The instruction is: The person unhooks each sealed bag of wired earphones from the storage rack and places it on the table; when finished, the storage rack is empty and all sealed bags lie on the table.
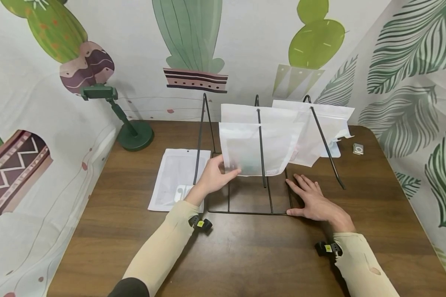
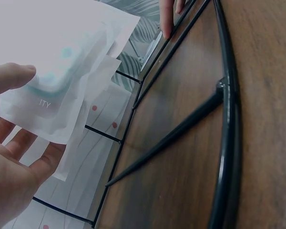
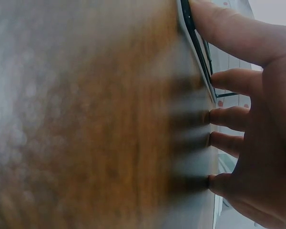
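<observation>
A black wire rack (image 1: 245, 213) with three long upright prongs stands on the table. On its middle prong hangs a white zip pouch (image 1: 241, 150), another pouch (image 1: 238, 112) close behind it. My left hand (image 1: 212, 178) pinches the front pouch at its lower left corner, thumb (image 2: 16, 78) in front and fingers (image 2: 47, 162) behind. Through its translucent front shows a pale teal shape. My right hand (image 1: 316, 203) rests with fingers spread on the table, thumb and index fingertip right at the rack's right base wire. Its fingertips touch the wood in the right wrist view.
White pouches (image 1: 304, 123) hang on the right prong, a light blue piece (image 1: 334, 150) below them. Left of the rack lies a flat pouch (image 1: 178, 169). A green phone stand (image 1: 135, 136) is at the back left, a small silver square device (image 1: 358, 149) at the back right.
</observation>
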